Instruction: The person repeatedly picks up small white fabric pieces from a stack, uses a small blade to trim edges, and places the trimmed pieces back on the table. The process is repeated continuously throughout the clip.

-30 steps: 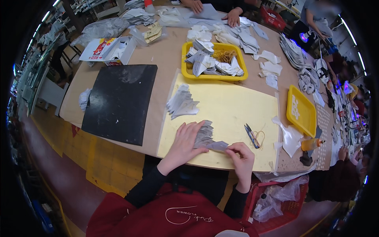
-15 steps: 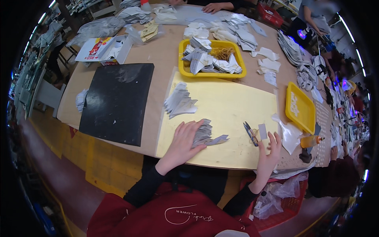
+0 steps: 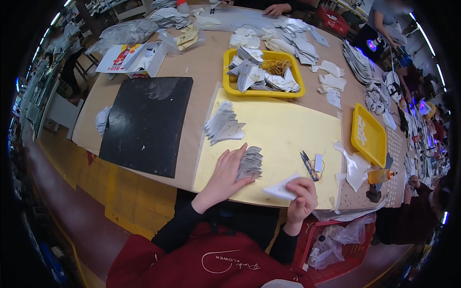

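Currently, left hand [image 3: 222,176] lies at the left side of a fanned stack of grey-white cut pieces [image 3: 250,163], on the near part of a yellow sheet [image 3: 288,129]; fingers extended, unclenched, thumb at the stack's near end. Right hand [image 3: 302,196], to the right, grasps one loose white piece [image 3: 280,188] between thumb and bent fingers — piece blurred, over the sheet's near part; cannot tell whether it touches. Second fanned stack [image 3: 224,125] farther off, to the left. Right of the near stack: dark-handled snips [image 3: 308,164], small white rectangle [image 3: 319,162] just beside. Far side: yellow tray [image 3: 269,94] of bundled pieces and tan rubber bands [image 3: 277,67]. Right: narrower yellow tray [image 3: 377,138], little white bits inside — orange bottle [image 3: 379,176] near it. Left: black board [image 3: 144,127].
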